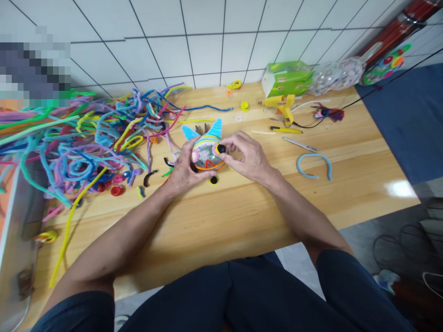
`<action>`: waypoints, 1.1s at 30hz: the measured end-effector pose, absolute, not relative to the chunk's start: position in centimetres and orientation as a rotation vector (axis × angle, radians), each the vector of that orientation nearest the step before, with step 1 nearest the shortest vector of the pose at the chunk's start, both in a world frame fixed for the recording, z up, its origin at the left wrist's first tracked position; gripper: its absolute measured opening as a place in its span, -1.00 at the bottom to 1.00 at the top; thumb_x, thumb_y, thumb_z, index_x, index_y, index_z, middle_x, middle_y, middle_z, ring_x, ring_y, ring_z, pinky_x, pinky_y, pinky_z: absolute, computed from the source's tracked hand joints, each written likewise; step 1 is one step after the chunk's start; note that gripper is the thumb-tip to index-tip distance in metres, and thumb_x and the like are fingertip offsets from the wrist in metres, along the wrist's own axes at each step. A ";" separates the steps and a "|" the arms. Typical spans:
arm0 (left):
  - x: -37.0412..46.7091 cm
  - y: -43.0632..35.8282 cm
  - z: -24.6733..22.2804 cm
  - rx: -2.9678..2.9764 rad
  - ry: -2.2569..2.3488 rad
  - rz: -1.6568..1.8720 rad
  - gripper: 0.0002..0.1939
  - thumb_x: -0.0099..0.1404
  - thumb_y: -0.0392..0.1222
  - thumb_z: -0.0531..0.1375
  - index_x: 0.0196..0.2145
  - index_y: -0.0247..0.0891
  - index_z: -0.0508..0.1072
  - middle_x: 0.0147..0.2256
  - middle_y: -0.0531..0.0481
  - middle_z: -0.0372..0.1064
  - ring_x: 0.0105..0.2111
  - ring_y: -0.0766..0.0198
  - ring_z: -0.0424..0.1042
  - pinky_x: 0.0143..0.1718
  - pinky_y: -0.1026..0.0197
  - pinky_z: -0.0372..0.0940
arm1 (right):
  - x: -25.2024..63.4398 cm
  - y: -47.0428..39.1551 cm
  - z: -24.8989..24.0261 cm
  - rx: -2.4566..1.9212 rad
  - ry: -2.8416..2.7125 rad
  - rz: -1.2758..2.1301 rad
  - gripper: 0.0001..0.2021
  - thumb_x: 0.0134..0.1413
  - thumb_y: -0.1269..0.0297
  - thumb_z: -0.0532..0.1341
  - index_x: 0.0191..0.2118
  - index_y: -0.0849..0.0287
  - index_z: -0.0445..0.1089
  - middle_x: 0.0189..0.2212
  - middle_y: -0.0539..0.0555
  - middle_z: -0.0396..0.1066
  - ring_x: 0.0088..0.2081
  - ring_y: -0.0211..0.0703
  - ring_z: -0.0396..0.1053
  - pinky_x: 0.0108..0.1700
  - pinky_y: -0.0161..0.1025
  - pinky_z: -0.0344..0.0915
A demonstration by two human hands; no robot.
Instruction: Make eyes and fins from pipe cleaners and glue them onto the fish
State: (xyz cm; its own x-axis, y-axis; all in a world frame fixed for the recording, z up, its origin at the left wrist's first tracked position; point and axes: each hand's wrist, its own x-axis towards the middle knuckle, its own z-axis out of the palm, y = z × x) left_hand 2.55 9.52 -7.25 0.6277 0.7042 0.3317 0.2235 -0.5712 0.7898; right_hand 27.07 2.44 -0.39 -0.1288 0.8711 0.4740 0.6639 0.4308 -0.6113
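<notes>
A round clear craft figure with blue pipe-cleaner ears and coloured bands stands at the middle of the wooden table. My left hand is wrapped round its left side and lower front, thumb along the bottom. Between the thumb and fingers of my right hand is a small black and yellow disc, held against the figure's right front. A pink round piece sits on the figure's left side. Just below the figure, a similar black and yellow disc lies on the table.
Tangled pipe cleaners cover the left of the table. To the right lie a yellow glue gun with its cord, a yellow cutter, a silver knife and a blue headband. A green box stands by the tiled wall.
</notes>
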 end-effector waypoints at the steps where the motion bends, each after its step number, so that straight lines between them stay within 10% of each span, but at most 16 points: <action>1: 2.6 9.5 -7.3 2.111 0.738 0.871 0.23 0.20 0.36 0.50 0.55 -0.02 -0.07 0.41 -0.35 0.19 0.42 -0.21 0.31 0.44 -0.36 0.26 | 27.1 2.5 -0.4 -1.309 -1.869 0.322 -0.88 0.30 0.27 0.33 -0.07 0.03 0.49 -0.20 0.02 0.53 -0.20 -0.09 0.45 -0.08 -0.11 0.44; 13: 2.9 9.3 -7.7 2.103 0.805 1.024 0.29 0.09 0.48 0.50 0.53 -0.03 0.00 0.41 -0.34 0.19 0.42 -0.25 0.31 0.43 -0.34 0.26 | 28.0 2.4 -1.0 -1.420 -1.751 0.601 -0.37 0.02 0.06 0.54 0.16 0.06 0.38 0.06 0.14 0.52 -0.08 -0.01 0.49 -0.02 -0.02 0.48; 23: 3.1 9.4 -7.5 2.190 0.760 0.995 0.20 0.13 0.42 0.51 0.51 -0.02 0.07 0.39 -0.34 0.22 0.42 -0.27 0.28 0.43 -0.37 0.25 | 29.8 2.4 -2.3 -1.427 -1.732 0.723 -0.34 -0.01 0.03 0.54 0.20 0.08 0.46 0.09 0.20 0.59 0.00 0.06 0.55 0.01 0.04 0.51; 28: 3.3 9.0 -7.4 2.191 0.812 1.003 0.15 0.13 0.25 0.57 0.48 -0.07 0.11 0.38 -0.33 0.23 0.42 -0.27 0.27 0.44 -0.41 0.24 | 37.1 2.7 -3.0 -1.797 -1.369 0.306 -0.62 0.12 0.03 0.39 -0.02 0.12 0.51 -0.05 0.16 0.59 -0.09 0.03 0.53 0.03 0.09 0.49; 33: 3.4 8.9 -7.4 2.146 0.754 1.013 0.10 0.18 0.32 0.51 0.46 -0.14 0.14 0.38 -0.29 0.22 0.44 -0.29 0.25 0.45 -0.43 0.25 | 44.0 4.3 -4.3 -2.105 -1.131 -0.078 -0.42 0.06 0.06 0.38 0.16 0.20 0.38 0.19 0.36 0.43 0.23 0.24 0.38 0.31 0.28 0.32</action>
State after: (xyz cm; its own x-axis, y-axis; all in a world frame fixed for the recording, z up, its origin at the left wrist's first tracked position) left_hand 3.43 8.86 -7.37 0.5381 0.7155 0.4455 0.2219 -0.6302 0.7441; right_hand 44.03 4.32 -4.26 0.6106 0.6989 0.3724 0.7435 -0.3440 -0.5735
